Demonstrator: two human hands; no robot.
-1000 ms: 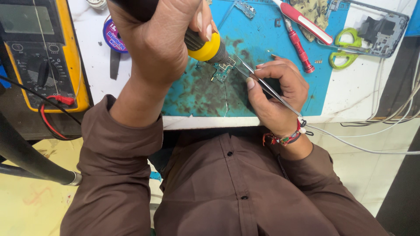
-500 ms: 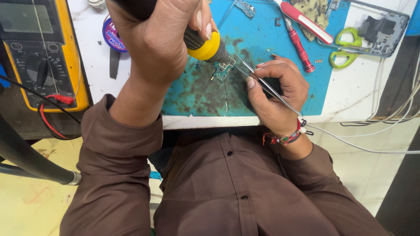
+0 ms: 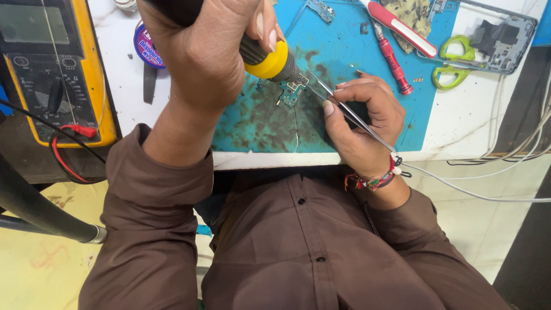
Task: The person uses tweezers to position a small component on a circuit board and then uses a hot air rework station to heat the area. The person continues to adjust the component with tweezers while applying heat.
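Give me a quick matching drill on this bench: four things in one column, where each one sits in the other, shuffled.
Things:
1. soldering iron
2. tweezers
3. multimeter
4. green scissors

Places:
A. far left of the bench, yellow case
B. in the left hand, tip at the small circuit board
C. on the white top just off the blue mat, at right
D. in the right hand, points at the board

Pairs: 1-B, 2-D, 3-A, 4-C
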